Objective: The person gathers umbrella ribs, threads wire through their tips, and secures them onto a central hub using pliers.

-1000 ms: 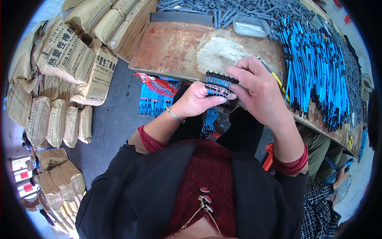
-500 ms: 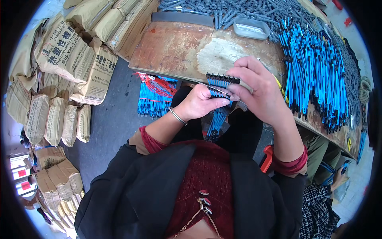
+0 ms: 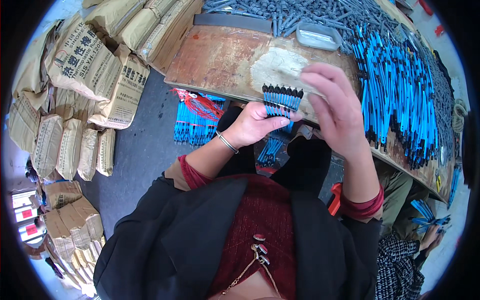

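Observation:
My left hand is closed around a bundle of thin blue rods with black tips, its thumb pressed across them near the table's front edge. The black ends stand in a fairly even row, and the lower part of the bundle is mostly hidden by my fingers. Just right of the bundle, apart from it, my right hand is raised with fingers spread, slightly blurred and holding nothing. More blue rods show below, between my legs.
A large pile of blue rods covers the right of the wooden table. Grey plastic parts heap behind a clear tray. Tied blue bundles stand under the table. Paper sacks stack left. A co-worker's hand holds rods.
My right hand has let go of the black-tipped ends and moved right and slightly down, its fingers spreading. The bundle in my left hand now fans out in full view.

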`<state>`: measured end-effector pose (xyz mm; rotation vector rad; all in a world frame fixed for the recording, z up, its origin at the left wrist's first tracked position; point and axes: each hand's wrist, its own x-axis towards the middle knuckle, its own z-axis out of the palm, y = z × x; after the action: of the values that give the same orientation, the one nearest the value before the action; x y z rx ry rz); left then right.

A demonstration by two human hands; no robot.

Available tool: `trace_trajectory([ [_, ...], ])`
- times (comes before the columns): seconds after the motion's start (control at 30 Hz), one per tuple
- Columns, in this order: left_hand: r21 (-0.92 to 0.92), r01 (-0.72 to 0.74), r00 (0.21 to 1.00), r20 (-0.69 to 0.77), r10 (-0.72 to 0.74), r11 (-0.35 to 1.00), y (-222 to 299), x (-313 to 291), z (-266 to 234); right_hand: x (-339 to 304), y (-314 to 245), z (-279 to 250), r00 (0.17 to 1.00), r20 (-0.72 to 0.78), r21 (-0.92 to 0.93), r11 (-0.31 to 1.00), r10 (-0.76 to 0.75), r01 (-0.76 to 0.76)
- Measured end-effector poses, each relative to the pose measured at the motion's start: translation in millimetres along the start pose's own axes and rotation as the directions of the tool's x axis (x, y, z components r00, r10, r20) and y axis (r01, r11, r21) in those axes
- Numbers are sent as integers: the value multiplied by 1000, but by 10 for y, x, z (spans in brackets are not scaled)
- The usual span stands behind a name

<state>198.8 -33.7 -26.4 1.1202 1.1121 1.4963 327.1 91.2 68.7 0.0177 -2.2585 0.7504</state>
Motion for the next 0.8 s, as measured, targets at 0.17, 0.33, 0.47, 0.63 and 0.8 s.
trace_trajectory([
  [0.17, -12, -24, 1000, -16, 24, 1000, -31, 47, 17, -272, 122, -82, 971, -34, -195, 951, 237, -239],
  [0.33, 77, -49, 997, 55, 45, 996, 21, 83, 51, -268, 88, -69, 961, 19, -294, 920, 276, -259],
  [0.47, -17, 35, 999, -33, -36, 999, 117, 185, 9, -242, 85, -149, 949, -166, -159, 942, 269, -295],
  [0.63, -346, 100, 987, -82, -136, 933, 651, 555, -201, -313, 38, -376, 882, -318, 23, 933, 347, -359],
  [0.8, -103, -57, 993, -110, 45, 993, 895, 635, -229, -266, 73, -440, 828, -445, 136, 940, 341, -314],
])
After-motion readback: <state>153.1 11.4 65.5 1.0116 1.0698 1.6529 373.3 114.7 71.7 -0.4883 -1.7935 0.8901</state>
